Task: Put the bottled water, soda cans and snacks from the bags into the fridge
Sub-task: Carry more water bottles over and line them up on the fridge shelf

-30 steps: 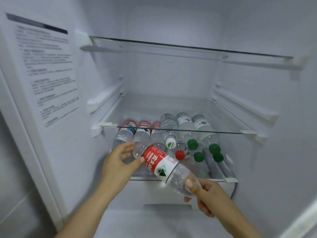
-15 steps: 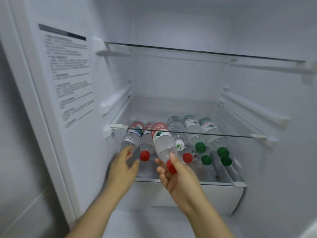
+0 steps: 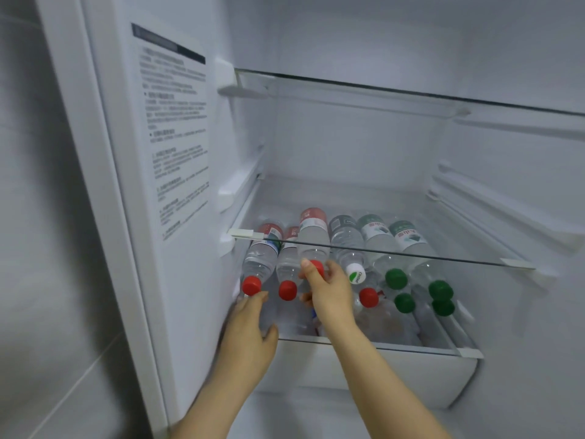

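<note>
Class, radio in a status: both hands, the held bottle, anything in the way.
Right hand pinches red-capped bottle at its cap, lying among others. Left hand open below leftmost bottle. Glass shelf close above.

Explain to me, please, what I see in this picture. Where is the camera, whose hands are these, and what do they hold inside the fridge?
There is no machine here. A person wears a camera on the head, so the picture looks forward and down at the person's own two hands, which reach into an open fridge. Water bottles lie on their sides on a glass shelf, with their caps towards the camera: red, green and one white. The right hand grips the cap end of a red-capped bottle lying among the others. The left hand is open and holds nothing. Its fingers are just below the cap of the leftmost bottle.
</note>
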{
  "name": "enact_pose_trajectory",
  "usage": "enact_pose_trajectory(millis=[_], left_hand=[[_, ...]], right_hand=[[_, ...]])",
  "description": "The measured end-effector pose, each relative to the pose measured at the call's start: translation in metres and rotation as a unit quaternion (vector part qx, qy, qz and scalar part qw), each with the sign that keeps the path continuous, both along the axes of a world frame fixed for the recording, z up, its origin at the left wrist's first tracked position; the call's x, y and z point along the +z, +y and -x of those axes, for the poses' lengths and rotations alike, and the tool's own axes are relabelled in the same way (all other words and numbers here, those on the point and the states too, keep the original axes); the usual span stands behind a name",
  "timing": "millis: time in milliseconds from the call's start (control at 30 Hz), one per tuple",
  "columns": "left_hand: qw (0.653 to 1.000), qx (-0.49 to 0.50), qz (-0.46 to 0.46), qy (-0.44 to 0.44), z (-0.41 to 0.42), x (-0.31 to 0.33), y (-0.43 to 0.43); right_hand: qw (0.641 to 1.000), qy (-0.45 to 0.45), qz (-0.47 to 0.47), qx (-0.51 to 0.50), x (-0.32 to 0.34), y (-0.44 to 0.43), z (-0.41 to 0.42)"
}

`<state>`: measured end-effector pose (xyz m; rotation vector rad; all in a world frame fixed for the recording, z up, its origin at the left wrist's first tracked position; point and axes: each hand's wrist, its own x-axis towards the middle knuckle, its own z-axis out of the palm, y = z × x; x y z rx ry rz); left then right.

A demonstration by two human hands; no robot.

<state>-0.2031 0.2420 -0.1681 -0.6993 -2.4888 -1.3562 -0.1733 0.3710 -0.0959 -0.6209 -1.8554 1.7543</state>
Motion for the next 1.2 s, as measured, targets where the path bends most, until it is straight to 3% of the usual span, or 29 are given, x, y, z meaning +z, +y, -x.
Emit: enact_pose_trajectory(millis=[300, 433, 533, 633, 733, 967, 1200], left_hand=[[0.997, -0.003, 0.076, 0.030, -0.003, 0.000, 0.001], [0.992, -0.001, 0.117, 0.053, -0.004, -0.001, 0.003], [0.990, -0.002, 0.127, 0.067, -0.006, -0.003, 0.005], [0.992, -0.014, 0.116, 0.053, -0.014, -0.001, 0.007], [0.990, -0.073, 0.106, 0.058, -0.036, 0.005, 0.012], [0.960, -0.267, 0.062, 0.064, -0.128, 0.043, 0.034], [0.918, -0.375, 0.028, 0.128, -0.226, 0.088, 0.042]], right_hand=[[0.998, -0.054, -0.039, 0.012, -0.001, 0.011, 0.008], [0.985, -0.052, -0.162, -0.002, -0.008, 0.010, -0.033], [0.949, -0.095, -0.301, -0.031, -0.010, 0.017, -0.072], [0.858, -0.212, -0.465, -0.057, -0.011, 0.026, -0.108], [0.807, -0.295, -0.509, -0.051, -0.006, 0.031, -0.144], [0.784, -0.316, -0.532, -0.053, 0.025, 0.028, -0.243], [0.755, -0.271, -0.577, -0.154, 0.074, 0.003, -0.383]])
